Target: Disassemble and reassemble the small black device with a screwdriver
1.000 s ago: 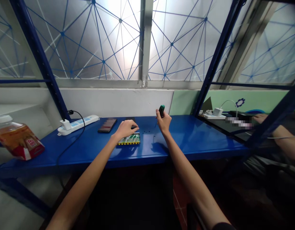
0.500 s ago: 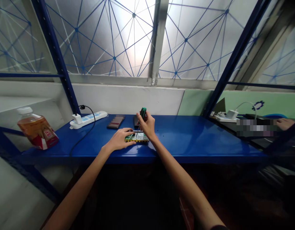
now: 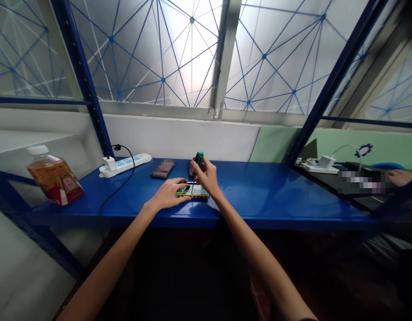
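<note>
My right hand is closed round the green handle of a screwdriver, held upright at a slight tilt. Its thin dark shaft points down onto a flat rectangular case, green and whitish on top with a yellow-and-black front edge. What exactly this case is I cannot make out. My left hand grips the left end of the case, thumb along the near edge and fingers over the far side. Partly hidden behind my right hand lies a dark flat object.
A phone lies at the back of the blue table. To the left are a white power strip with a black cable and a drink bottle. At far right, another person's hand is near dark equipment and a white adapter.
The view has shifted slightly, so everything sits a little further right. Both hands keep their grip, and the screwdriver stays over the case.
</note>
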The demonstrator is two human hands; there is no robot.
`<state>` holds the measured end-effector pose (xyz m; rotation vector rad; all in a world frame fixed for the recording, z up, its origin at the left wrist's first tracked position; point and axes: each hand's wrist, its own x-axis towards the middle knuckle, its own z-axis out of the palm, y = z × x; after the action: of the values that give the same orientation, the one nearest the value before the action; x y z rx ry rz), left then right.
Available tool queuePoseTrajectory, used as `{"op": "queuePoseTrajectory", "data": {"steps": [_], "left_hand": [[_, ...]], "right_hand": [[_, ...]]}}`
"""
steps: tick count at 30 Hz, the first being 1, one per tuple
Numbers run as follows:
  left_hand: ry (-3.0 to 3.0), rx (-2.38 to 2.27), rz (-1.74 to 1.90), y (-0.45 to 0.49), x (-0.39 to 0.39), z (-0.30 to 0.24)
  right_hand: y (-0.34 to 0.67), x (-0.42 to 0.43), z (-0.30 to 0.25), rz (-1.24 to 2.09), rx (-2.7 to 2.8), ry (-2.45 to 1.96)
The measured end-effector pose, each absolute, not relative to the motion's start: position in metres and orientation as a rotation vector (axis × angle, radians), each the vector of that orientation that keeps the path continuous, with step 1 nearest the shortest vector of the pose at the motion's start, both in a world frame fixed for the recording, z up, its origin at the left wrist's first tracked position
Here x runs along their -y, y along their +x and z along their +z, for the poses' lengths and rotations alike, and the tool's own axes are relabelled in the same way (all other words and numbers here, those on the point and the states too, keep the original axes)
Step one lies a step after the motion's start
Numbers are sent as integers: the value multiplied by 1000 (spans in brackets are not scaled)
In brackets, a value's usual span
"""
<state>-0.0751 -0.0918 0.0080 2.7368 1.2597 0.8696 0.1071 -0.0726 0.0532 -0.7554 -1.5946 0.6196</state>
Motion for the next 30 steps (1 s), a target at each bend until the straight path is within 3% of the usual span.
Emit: {"op": "queuePoseTrajectory", "data": {"steps": [18,30], "left_hand": [[2715,-1256,863,-74,95,12],[2256,-1103,1140,-46,90,32]], "right_hand": [[115,68,58,1029,1589,-587],[116,70,57,1233,1514,-543]]}}
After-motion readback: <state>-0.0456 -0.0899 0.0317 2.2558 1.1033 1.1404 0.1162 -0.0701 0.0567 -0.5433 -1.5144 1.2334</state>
